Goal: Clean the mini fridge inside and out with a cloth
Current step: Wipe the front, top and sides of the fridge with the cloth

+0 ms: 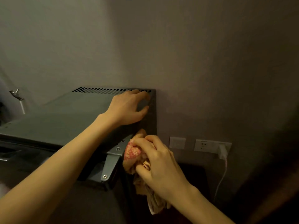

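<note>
The grey mini fridge fills the lower left, its flat top ending in a row of vent slots at the back. My left hand rests on the top near the back right corner, fingers spread toward the edge. My right hand grips a bunched pink and beige cloth against the fridge's right side, just beside the metal door hinge. Part of the cloth hangs below my palm.
A plain wall stands close behind and to the right. On it are a switch plate and a socket holding a white plug whose cable drops down. A metal fitting sticks up at the far left.
</note>
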### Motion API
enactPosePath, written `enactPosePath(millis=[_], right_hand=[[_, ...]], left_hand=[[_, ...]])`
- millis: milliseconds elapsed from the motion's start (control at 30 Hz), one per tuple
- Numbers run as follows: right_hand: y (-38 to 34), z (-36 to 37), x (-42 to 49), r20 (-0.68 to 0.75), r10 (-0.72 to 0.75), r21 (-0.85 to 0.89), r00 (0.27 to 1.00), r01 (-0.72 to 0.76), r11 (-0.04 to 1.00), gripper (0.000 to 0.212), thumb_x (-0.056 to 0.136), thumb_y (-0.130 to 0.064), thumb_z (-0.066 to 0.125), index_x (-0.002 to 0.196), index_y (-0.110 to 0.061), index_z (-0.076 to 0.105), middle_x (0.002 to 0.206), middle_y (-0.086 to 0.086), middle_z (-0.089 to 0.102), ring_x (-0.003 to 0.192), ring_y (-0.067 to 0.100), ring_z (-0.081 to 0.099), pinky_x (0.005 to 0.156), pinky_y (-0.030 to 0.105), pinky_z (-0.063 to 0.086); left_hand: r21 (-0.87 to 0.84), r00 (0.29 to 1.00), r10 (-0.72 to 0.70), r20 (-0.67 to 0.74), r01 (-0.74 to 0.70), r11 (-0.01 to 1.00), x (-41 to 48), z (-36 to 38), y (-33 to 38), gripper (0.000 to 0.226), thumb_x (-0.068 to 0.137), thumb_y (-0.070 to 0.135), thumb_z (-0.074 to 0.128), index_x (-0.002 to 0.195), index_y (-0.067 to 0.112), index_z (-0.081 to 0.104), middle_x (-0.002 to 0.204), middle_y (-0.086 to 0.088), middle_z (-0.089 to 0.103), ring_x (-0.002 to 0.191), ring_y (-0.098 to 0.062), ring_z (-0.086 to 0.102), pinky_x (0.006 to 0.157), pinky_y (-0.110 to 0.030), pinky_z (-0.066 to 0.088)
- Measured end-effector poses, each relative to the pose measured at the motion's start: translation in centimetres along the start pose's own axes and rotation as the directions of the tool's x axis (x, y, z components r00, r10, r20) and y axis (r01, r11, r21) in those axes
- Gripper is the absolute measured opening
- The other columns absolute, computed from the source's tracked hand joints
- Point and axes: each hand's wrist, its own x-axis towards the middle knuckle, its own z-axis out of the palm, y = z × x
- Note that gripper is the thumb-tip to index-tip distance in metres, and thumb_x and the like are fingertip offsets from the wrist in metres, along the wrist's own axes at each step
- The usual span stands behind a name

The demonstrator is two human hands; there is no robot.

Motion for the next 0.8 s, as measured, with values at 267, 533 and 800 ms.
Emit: enactPosePath(millis=[267,533,800], right_hand=[[3.7,0.9,4.0,-0.147,0.052,0.107,0.988,-0.036,0.994,0.053,0.072,-0.019,0.063,0.122,-0.032,0.051,0.119,0.0,0.049,0.105,0.021,0.054,0.091,0.036,0.047],[10.3,1.3,10.7,-0.232,0.11,0.162,0.966,-0.073,0.984,0.052,0.07,-0.009,0.064,0.12,-0.022,0.058,0.114,0.006,0.055,0.099,0.019,0.057,0.079,0.021,0.042],[17.2,1.0,18.8,-0.313,0.084,0.12,0.946,-0.049,0.992,0.046,0.06,-0.009,0.06,0.105,-0.017,0.064,0.096,0.007,0.065,0.086,0.019,0.062,0.071,0.018,0.043]], left_hand=[[-0.073,0.998,-0.009,0.059,0.013,0.997,0.4,0.6,-1.4,0.045,0.077,0.049,0.041,0.116,0.031,0.054,0.122,-0.002,0.059,0.108,-0.028,0.057,0.08,-0.04,0.048],[-0.061,0.999,-0.021,0.036,0.023,0.998,1.0,0.9,-2.5,0.048,0.077,0.042,0.038,0.121,0.032,0.052,0.125,0.0,0.056,0.11,-0.028,0.055,0.082,-0.045,0.049],[-0.037,1.0,-0.004,0.017,0.004,0.999,1.2,1.4,-2.5,0.045,0.079,0.042,0.036,0.121,0.034,0.05,0.119,0.002,0.056,0.101,-0.028,0.057,0.075,-0.044,0.051]])
